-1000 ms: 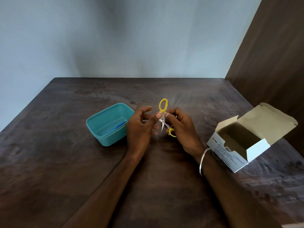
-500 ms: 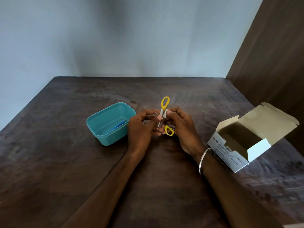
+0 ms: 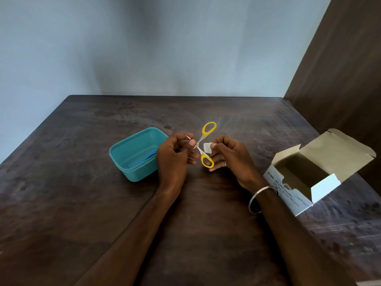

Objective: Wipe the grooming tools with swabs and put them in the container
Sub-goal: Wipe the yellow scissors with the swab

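Yellow-handled scissors (image 3: 201, 144) (blades open) in left hand (image 3: 175, 157); right hand (image 3: 228, 155) pinches swab (image 3: 207, 148).

My left hand (image 3: 175, 157) hides most of the scissors' (image 3: 203, 146) blades, the teal container's (image 3: 132, 159) wall covers most of the blue item (image 3: 148, 157) inside, and the alcohol swab box's (image 3: 288, 182) small print is unreadable.

Single head-worn wide-angle camera faces forward and down, close over the surface (image 3: 82, 203); wall at 12 o'clock, edges apparently distorted.
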